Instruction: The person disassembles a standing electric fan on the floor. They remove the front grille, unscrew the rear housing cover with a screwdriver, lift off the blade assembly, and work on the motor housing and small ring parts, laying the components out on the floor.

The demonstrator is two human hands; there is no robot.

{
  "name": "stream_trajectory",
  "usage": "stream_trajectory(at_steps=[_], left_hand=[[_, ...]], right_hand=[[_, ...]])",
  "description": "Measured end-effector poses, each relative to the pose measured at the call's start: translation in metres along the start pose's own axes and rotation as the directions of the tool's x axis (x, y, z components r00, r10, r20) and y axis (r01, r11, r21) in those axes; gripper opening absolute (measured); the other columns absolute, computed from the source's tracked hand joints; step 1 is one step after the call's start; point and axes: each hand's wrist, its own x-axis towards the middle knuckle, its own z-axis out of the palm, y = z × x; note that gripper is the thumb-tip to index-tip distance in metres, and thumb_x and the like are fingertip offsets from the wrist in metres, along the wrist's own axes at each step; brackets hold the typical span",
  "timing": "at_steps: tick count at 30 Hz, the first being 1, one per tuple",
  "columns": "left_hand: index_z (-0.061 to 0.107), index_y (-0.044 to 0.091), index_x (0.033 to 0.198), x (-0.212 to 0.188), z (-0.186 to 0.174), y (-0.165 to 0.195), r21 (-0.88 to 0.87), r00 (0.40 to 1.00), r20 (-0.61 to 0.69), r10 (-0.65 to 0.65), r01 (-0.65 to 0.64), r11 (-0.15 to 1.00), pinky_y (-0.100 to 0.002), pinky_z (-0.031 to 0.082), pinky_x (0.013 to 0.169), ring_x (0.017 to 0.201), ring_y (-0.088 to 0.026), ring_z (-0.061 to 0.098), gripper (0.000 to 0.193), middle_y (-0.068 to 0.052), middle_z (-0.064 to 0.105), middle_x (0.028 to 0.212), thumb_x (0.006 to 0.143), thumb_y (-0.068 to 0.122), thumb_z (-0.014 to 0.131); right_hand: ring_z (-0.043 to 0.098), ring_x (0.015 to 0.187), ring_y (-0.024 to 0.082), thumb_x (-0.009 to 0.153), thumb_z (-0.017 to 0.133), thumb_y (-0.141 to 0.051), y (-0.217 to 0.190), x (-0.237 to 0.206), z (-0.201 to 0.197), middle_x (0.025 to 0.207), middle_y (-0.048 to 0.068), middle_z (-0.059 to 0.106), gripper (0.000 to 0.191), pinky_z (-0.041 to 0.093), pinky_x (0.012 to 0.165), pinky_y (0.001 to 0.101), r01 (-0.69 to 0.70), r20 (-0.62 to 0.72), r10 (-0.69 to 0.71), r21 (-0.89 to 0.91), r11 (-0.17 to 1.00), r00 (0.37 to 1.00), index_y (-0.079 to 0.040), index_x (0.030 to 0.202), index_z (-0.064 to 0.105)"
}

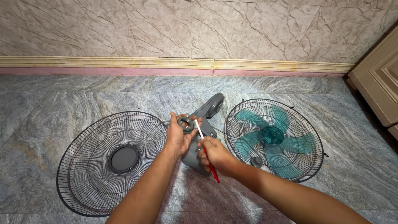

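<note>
My left hand (179,137) holds a small grey ring-shaped nut (185,123) above a grey fan motor housing (206,113) that lies on the floor. My right hand (214,155) grips a screwdriver with a red handle (213,171), its metal shaft pointing up toward the ring. A black wire front grille (112,159) lies flat to the left. To the right lies a second wire grille (274,138) with a teal fan blade (271,135) resting in it.
The floor is grey veined stone (49,108). A marble-patterned wall with a cream and pink skirting (174,65) runs along the back. A beige cabinet door (379,83) stands at the right edge. A small grey cap (256,162) lies in the right grille.
</note>
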Motion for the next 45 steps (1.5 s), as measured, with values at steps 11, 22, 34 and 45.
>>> stream_trajectory(at_steps=[11,22,34,45], left_hand=[[0.041,0.006,0.111,0.016,-0.007,-0.013,-0.028,0.998,0.023,0.057,-0.057,0.998,-0.048,0.057,0.101,0.117,-0.041,0.067,0.050,-0.027,0.062,0.121,0.106,0.053,0.027],[0.035,0.002,0.121,0.015,-0.012,-0.024,-0.055,0.997,0.055,0.051,-0.048,0.997,-0.049,0.059,0.100,0.118,-0.045,0.065,0.055,-0.029,0.058,0.126,0.106,0.054,0.028],[0.027,-0.011,0.129,0.009,-0.008,-0.023,-0.033,0.999,-0.047,-0.010,0.009,0.999,-0.045,0.056,0.095,0.111,-0.044,0.068,0.078,-0.031,0.056,0.126,0.101,0.061,0.030],[0.056,0.002,0.107,0.004,-0.009,-0.019,0.406,0.996,-0.079,-0.043,0.071,0.911,-0.036,0.048,0.055,0.067,-0.022,0.061,0.091,-0.008,0.063,0.078,0.088,0.085,0.024]], right_hand=[[0.041,0.051,0.013,0.104,0.040,-0.029,0.001,-0.006,0.011,0.067,0.002,0.044,0.019,0.038,0.048,0.0334,-0.098,0.025,0.095,0.248,0.964,0.995,-0.012,0.099,0.048],[0.042,0.053,0.014,0.103,0.042,-0.029,0.002,-0.011,0.012,0.068,0.001,0.045,0.018,0.039,0.055,0.0345,-0.137,0.036,0.132,0.335,0.932,0.991,-0.013,0.098,0.049],[0.049,0.052,0.017,0.103,0.041,-0.030,0.020,-0.011,0.017,0.068,0.005,0.048,0.022,0.047,0.050,0.0396,-0.056,0.011,0.055,0.259,0.964,0.998,-0.010,0.101,0.049],[0.063,0.055,0.027,0.106,0.048,-0.023,0.006,-0.005,0.011,0.062,0.012,0.062,0.017,0.048,0.052,0.0426,0.482,0.015,-0.596,-0.604,0.634,0.803,-0.008,0.109,0.055]])
